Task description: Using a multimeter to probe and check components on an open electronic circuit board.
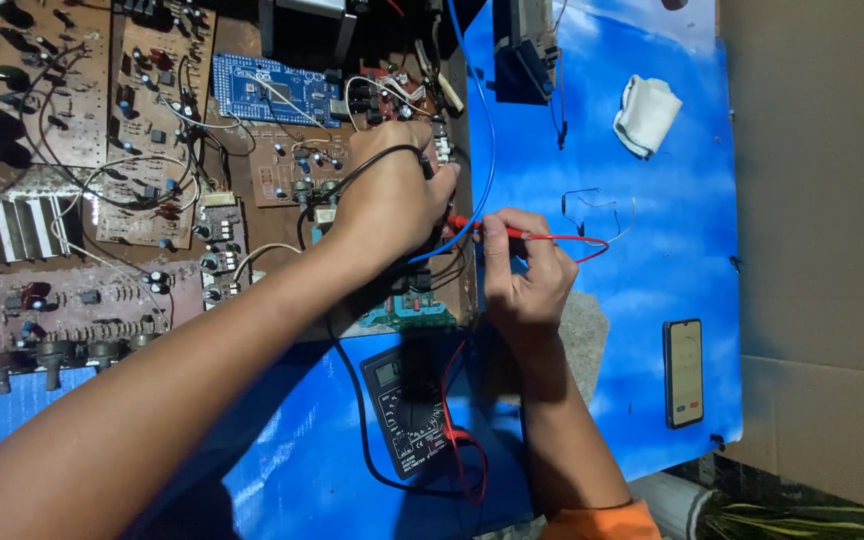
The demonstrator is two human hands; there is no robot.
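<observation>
**benchrat:** Looking at your setup, your left hand (390, 195) is curled down over the brown wooden board covered in circuit boards (82, 260), fingers bunched tight on the black test lead (377, 165) that runs across the back of that hand. The tip itself is hidden under your fingers, so I can't tell exactly what it touches. It's up near the right edge of the board, just below the blue microcontroller board (274, 92).

**solderjoe:** And your right hand (524, 268)?

**benchrat:** Pinching the slim red test probe (487, 228) between thumb and fingers, closed snug around it, tip pointing left toward your left hand. The two hands are nearly touching. The probe's red wire loops out to the right over the blue sky-print sheet (652, 260).

**solderjoe:** Where's your meter?

**benchrat:** The dark grey digital multimeter (414, 405) lies flat on the sheet between your forearms, below both hands, with red and black leads curling off it.

**solderjoe:** Other stuff?

**benchrat:** A ribbed silver heatsink (10, 228) sits at the far left of the board. A crumpled white cloth (646, 115) lies up top on the sheet, and a black smartphone (683, 373) lies lower right, both well apart from your hands. Brown cardboard (832, 250) is along the right side.
</observation>
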